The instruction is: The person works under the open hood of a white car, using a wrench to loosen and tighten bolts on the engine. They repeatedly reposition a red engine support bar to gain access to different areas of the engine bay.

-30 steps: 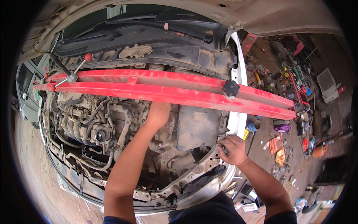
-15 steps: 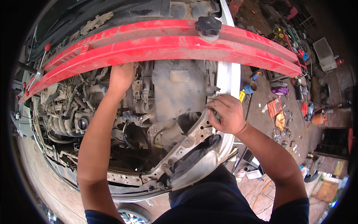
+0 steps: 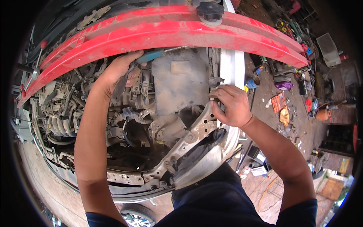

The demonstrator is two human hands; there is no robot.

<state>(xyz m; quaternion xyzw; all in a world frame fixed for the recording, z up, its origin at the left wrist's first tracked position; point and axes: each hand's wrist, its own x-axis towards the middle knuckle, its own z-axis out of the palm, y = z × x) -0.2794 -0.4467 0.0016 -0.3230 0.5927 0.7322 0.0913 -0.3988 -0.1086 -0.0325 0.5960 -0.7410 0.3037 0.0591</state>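
"Slippage worries me most; where could it start?"

"At the left hand [image 3: 121,69]. Its grip pinches the near end of a long tool with a teal handle and slim metal shaft [image 3: 151,56], which lies by the back edge of the flat, dusty dark-grey box cover [image 3: 179,87]. A weak hold could let it drop among the grimy metal and black engine parts [image 3: 145,89] beside that cover."

"Any edges to mind?"

"The long, scuffed red metal beam [image 3: 166,33] passes right by the fingers and shaft; a sharp lift could knock either. Whether they touch it, I can't tell."

"And the right hand [image 3: 232,106]?"

"Bent over the end of the pale, perforated metal front rail [image 3: 182,146], near the white painted fender [image 3: 232,72]. I can't tell whether its grip presses or merely rests. If weight shifts, a bare rim could scrape the palm."

"Where's room for moving?"

"Toward the person, over the cover, away from the beam. Leftward, engine parts crowd the knuckles."
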